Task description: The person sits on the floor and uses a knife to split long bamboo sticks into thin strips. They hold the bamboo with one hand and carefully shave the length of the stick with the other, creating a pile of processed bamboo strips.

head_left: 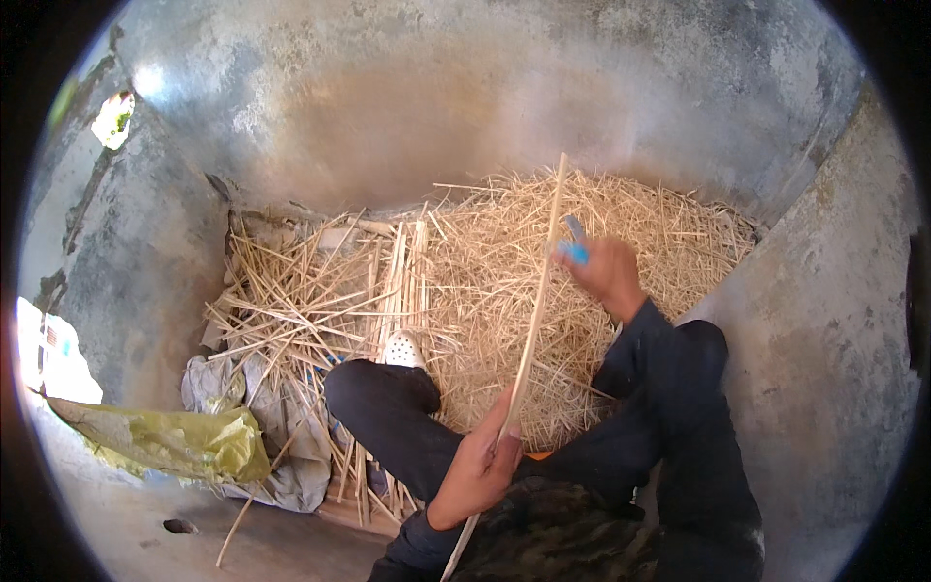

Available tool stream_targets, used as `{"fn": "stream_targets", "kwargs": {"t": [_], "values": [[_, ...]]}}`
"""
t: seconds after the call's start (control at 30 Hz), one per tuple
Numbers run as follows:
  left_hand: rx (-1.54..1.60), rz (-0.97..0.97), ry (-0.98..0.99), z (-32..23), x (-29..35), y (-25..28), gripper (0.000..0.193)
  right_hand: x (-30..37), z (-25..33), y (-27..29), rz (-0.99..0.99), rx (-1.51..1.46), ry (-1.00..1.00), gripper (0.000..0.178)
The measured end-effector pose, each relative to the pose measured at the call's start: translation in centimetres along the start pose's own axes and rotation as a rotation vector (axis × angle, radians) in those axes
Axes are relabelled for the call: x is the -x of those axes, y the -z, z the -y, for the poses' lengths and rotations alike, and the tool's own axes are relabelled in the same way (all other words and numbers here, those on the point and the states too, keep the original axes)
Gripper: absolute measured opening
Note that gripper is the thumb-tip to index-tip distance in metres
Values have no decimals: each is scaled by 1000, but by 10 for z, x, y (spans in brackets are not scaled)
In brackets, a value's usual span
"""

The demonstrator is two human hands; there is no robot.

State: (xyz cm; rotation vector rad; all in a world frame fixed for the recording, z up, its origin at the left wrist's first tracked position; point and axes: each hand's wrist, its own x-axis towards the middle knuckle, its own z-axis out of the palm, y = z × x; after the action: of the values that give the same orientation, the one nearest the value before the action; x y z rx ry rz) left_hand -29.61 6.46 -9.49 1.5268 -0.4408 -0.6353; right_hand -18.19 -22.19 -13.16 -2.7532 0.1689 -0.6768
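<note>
My left hand (479,468) is closed round the lower part of a long, pale bamboo strip (539,307). The strip slants up and away from my lap, its far end above the shavings. My right hand (609,275) grips a small knife (576,230) with a bright blue part at the fingers and a short grey blade pointing away from me. Blade and fingers are close beside the strip's upper part; whether the edge touches it I cannot tell. Beneath both hands spreads a thick heap of thin, curly shavings (504,339).
Loose sticks (291,301) lie crisscrossed at the left, next to a row of straighter strips (407,262). A yellowish plastic sheet (194,441) and grey cloth (296,456) are at lower left. Concrete walls (436,97) rise around. My bent legs flank the heap; a white clog (403,350) shows.
</note>
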Motion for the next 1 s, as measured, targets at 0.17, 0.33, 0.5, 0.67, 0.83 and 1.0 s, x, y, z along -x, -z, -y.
{"fn": "stream_targets", "kwargs": {"t": [0.17, 0.33, 0.5, 0.67, 0.83, 1.0], "values": [[-128, -57, -15, -1, -1, 12, 50, 36, 46, 5, 108, -223, 319, 69], [-376, -103, -84, 7, 1, 14, 47, 6, 7, -8, 124, -155, 56, 70], [-437, -144, -12, -9, 0, 16, 47, 41, 55, 7, 146, -228, 398, 66], [-590, -88, -25, -6, 6, 13, 48, -20, -24, -31, 110, -86, -46, 68], [-601, -165, -207, -2, -4, 17, 56, 21, 27, -3, 143, -119, 285, 70], [-861, -132, -230, -3, -3, 15, 59, -4, 11, -3, 126, -177, 65, 72]]}}
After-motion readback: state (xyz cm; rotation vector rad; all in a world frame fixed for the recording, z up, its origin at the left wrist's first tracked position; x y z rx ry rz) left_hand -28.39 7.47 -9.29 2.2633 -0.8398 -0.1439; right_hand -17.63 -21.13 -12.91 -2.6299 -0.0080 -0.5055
